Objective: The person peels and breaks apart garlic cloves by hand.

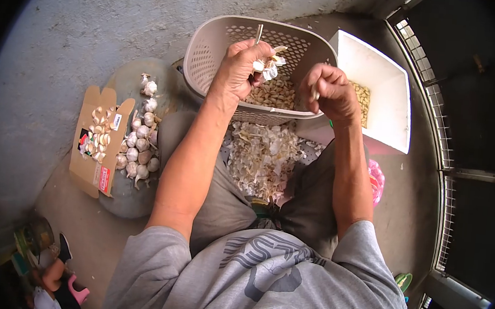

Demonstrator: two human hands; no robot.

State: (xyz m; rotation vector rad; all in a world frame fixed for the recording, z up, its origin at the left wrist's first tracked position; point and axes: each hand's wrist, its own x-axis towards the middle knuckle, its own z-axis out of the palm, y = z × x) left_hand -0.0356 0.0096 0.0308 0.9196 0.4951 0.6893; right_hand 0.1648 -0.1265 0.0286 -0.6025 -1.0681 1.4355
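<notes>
My left hand [244,66] is closed around a partly broken garlic bulb [271,68] with torn white skin. A thin metal piece [259,34] sticks up from the same grip, the rest of it hidden by the fingers. To its right, my right hand [334,92] pinches a small pale garlic clove [315,93] between thumb and fingers. Both hands are above a perforated grey-brown basket [203,50], the right one over its right rim. Loose garlic cloves [273,93] cover the basket's bottom.
A white foam box [392,85] holding cloves stands right of the basket. Garlic skins [259,155] lie heaped between my legs. On the left, whole garlic bulbs [142,142] and a cardboard piece [84,172] with cloves rest on a rounded surface. Another person [54,279] is at lower left.
</notes>
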